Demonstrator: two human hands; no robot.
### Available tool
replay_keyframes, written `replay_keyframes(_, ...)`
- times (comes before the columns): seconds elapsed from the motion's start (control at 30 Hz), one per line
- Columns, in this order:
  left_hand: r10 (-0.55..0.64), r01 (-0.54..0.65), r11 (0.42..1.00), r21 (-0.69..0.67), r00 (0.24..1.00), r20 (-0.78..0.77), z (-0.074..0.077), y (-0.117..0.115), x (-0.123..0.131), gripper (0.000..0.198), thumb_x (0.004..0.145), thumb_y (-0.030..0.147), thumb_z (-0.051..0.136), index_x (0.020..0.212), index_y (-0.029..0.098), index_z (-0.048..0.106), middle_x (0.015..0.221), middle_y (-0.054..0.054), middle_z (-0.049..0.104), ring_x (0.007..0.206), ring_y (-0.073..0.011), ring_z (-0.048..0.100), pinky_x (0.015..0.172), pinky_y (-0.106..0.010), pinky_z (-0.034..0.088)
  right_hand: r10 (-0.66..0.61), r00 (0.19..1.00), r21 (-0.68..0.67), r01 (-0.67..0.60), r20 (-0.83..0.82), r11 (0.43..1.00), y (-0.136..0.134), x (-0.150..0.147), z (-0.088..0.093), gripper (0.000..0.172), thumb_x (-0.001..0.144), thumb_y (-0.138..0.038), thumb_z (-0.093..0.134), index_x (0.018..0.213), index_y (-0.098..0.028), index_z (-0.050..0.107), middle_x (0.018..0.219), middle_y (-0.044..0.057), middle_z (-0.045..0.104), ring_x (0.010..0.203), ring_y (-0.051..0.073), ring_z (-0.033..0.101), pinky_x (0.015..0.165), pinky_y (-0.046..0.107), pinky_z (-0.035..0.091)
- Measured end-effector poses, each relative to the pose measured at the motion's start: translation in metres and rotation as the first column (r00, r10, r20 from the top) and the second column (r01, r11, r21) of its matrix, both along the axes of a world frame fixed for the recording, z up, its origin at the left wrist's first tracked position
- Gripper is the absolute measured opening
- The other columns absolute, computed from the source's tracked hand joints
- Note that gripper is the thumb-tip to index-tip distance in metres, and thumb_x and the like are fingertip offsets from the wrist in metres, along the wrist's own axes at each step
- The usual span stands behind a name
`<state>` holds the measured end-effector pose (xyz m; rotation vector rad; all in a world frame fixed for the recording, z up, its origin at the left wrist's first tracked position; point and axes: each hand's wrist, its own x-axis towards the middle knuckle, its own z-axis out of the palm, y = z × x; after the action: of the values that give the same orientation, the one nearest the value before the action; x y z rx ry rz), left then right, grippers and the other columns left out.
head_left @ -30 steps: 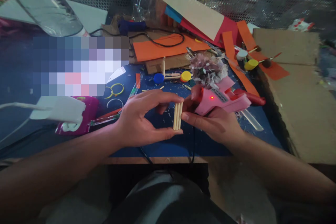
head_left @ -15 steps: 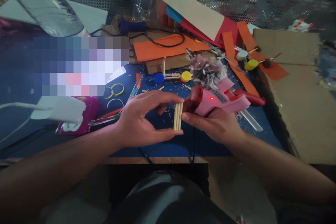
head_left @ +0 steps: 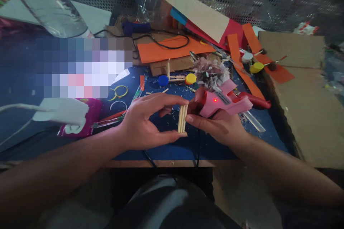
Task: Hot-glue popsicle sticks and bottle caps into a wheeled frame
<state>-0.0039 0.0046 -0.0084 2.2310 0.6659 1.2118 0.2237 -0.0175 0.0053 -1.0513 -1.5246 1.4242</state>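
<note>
My left hand [head_left: 146, 121] pinches a small row of short wooden sticks [head_left: 182, 118] upright, with the index finger on top and the thumb beneath. Beside it, my right hand [head_left: 215, 123] is closed around a pink glue gun [head_left: 225, 101] with a red light glowing on its side. The tip of my right thumb meets, or nearly meets, the sticks' right side. Part of the gun's grip is hidden by my fingers. Behind the hands stands a small stick piece with a blue cap [head_left: 163, 80] and a yellow cap [head_left: 191, 78].
Red-handled pliers [head_left: 259, 101] lie right of the gun, near a clear glue stick [head_left: 254, 121]. A heap of scraps [head_left: 212, 69], orange sheets [head_left: 172, 48] and cardboard [head_left: 309, 114] crowd the back and right. On the left are a white charger [head_left: 63, 111] and a bottle [head_left: 53, 10].
Both hands keep nearly the same pose and hold. The glue gun has shifted very slightly left, and the view has moved a little.
</note>
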Motion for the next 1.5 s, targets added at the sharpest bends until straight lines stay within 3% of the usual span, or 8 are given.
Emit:
replay_keyframes(0.27, -0.015, 0.016, 1.0, -0.006, 1.0, 0.026, -0.002, -0.001, 0.001, 0.057, 0.08, 0.032, 0.095, 0.131, 0.02, 0.072, 0.105, -0.005, 0.081, 0.067, -0.0107, 0.061, 0.062, -0.023, 0.054, -0.003, 1.0, 0.012, 0.003, 0.02, 1.0, 0.001, 0.001, 0.0, 0.047, 0.083, -0.057, 0.092, 0.097, -0.027, 0.058, 0.085, -0.001, 0.076, 0.077, 0.021, 0.071, 0.076, 0.038, 0.061)
replay_keyframes(0.4, -0.078, 0.076, 0.997, 0.029, 0.994, 0.072, -0.002, 0.002, 0.002, 0.065, 0.079, 0.046, 0.098, 0.134, 0.021, 0.072, 0.106, -0.007, 0.081, 0.068, -0.0119, 0.062, 0.062, -0.024, 0.054, 0.005, 0.996, -0.082, -0.012, -0.091, 0.997, 0.0, 0.0, 0.0, 0.054, 0.077, -0.058, 0.096, 0.097, -0.029, 0.054, 0.081, -0.001, 0.075, 0.072, 0.022, 0.072, 0.068, 0.037, 0.061)
replay_keyframes(0.53, -0.087, 0.085, 0.995, 0.044, 0.995, 0.047, -0.002, 0.004, 0.003, 0.068, 0.081, 0.053, 0.096, 0.137, 0.023, 0.072, 0.094, -0.004, 0.078, 0.067, -0.0129, 0.062, 0.064, -0.026, 0.055, 0.02, 0.976, -0.121, -0.047, -0.216, 0.992, -0.001, -0.002, -0.002, 0.05, 0.081, -0.052, 0.095, 0.094, -0.03, 0.051, 0.073, -0.005, 0.069, 0.059, 0.018, 0.065, 0.06, 0.035, 0.059)
replay_keyframes(0.77, -0.104, 0.102, 0.993, 0.05, 0.994, 0.026, -0.006, 0.004, 0.003, 0.074, 0.081, 0.055, 0.095, 0.144, 0.027, 0.07, 0.105, -0.008, 0.082, 0.077, -0.0186, 0.072, 0.07, -0.031, 0.059, 0.068, 0.963, -0.198, -0.122, -0.261, 0.973, -0.002, -0.002, -0.001, 0.055, 0.082, -0.054, 0.093, 0.091, -0.029, 0.044, 0.088, 0.002, 0.084, 0.059, 0.018, 0.071, 0.056, 0.033, 0.061)
replay_keyframes(0.93, -0.107, 0.106, 0.991, 0.083, 0.994, 0.005, -0.008, 0.004, 0.002, 0.076, 0.087, 0.05, 0.092, 0.151, 0.022, 0.063, 0.117, -0.011, 0.081, 0.096, -0.0215, 0.077, 0.075, -0.029, 0.062, 0.052, 0.979, -0.147, -0.082, -0.198, 0.986, -0.003, 0.0, 0.0, 0.046, 0.083, -0.043, 0.094, 0.096, -0.029, 0.053, 0.094, 0.003, 0.085, 0.067, 0.019, 0.075, 0.065, 0.036, 0.067)
replay_keyframes(1.1, -0.105, 0.11, 0.983, 0.147, 0.993, -0.044, -0.006, 0.006, 0.001, 0.063, 0.091, 0.048, 0.089, 0.144, 0.022, 0.067, 0.096, -0.005, 0.078, 0.085, -0.018, 0.074, 0.079, -0.029, 0.062, 0.037, 0.991, -0.158, -0.058, -0.132, 0.986, -0.002, -0.001, 0.003, 0.055, 0.077, -0.048, 0.099, 0.094, -0.03, 0.05, 0.091, 0.0, 0.081, 0.078, 0.024, 0.08, 0.072, 0.042, 0.07)
replay_keyframes(1.5, -0.083, 0.088, 0.976, 0.198, 0.996, -0.033, -0.006, 0.008, 0.002, 0.065, 0.086, 0.055, 0.092, 0.136, 0.019, 0.07, 0.096, -0.005, 0.078, 0.081, -0.0167, 0.073, 0.076, -0.027, 0.06, 0.025, 0.993, -0.143, -0.041, -0.116, 0.989, -0.003, -0.004, 0.005, 0.055, 0.075, -0.049, 0.1, 0.093, -0.031, 0.051, 0.082, -0.004, 0.076, 0.083, 0.025, 0.083, 0.085, 0.043, 0.072)
